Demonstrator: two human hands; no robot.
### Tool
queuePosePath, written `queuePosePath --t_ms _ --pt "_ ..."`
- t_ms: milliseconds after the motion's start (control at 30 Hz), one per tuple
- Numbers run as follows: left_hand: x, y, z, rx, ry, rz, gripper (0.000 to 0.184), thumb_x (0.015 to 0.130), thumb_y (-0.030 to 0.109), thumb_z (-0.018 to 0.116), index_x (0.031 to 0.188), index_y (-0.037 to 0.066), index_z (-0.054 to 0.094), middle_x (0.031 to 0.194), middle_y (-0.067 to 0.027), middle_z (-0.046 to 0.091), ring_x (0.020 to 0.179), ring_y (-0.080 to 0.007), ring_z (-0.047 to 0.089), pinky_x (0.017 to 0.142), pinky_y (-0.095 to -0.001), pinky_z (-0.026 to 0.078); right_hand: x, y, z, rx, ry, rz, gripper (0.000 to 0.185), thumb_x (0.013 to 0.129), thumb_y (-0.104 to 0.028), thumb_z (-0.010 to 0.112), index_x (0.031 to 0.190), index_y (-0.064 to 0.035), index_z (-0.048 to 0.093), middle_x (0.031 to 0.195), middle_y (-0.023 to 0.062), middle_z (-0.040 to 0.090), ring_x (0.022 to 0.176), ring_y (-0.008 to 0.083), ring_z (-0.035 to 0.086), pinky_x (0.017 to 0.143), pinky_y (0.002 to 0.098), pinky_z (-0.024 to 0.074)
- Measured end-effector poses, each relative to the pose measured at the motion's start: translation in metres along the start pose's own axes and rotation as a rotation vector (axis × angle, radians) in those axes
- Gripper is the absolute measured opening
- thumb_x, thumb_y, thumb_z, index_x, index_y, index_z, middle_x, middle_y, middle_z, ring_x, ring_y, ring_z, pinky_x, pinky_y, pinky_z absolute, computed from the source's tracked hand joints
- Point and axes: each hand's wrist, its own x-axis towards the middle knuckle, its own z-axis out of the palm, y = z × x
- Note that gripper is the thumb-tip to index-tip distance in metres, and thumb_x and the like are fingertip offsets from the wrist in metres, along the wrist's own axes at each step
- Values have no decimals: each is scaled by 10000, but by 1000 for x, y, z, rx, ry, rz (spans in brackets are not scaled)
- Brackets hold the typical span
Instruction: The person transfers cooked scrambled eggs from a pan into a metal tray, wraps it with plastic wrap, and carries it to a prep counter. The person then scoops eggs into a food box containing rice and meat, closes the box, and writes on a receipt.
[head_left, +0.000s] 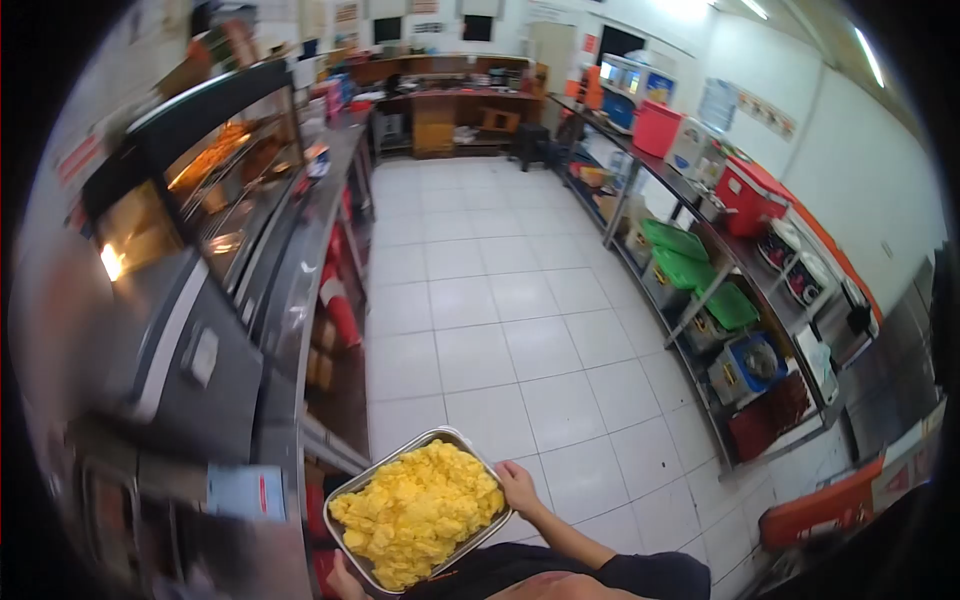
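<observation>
A rectangular metal tray (446, 434) is held in front of my body, heaped with yellow scrambled eggs (418, 508). My right hand (516, 488) grips the tray's right edge, its fingers closed on the rim. At the lower left corner of the tray, my left hand (345, 578) holds the other side; part of it is cut off by the bottom of the view. The tray sits over the floor, close to the left counter.
Along the left runs a steel counter (285, 350) with a lit food warmer (215, 175). On the right stands a long shelf table (640, 160) bearing a red cooler (750, 192), with green-lidded bins (683, 268) below. White floor tiles (480, 300) stretch between them. An orange object (822, 505) is at lower right.
</observation>
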Motion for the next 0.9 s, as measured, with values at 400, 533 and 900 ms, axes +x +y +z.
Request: queuePosePath --t_ms 400,533,900 --pt "174 139 444 273 -505 247 283 887 193 522 790 -48 635 672 -48 610 532 -100 558 492 -216 425 271 -93 -109 162 626 74 237 907 -217 474 863 -14 588 727 -9 534 699 64 457 634 221 393" --pt "234 115 540 345 -581 238 280 876 186 526 805 -63 632 647 -71 603 500 -115 553 445 -224 423 360 -95 -146 234 645 54 231 910 -220 485 881 -13 582 746 -1 556 702 65 476 647 223 406" --pt "329 69 751 869 -1048 262 395 860 327 553 756 -47 623 615 -113 597 469 -159 562 402 -261 432 386 -39 -128 445 1110 159 214 900 -223 536 909 -11 565 787 9 571 736 69 509 682 219 425"
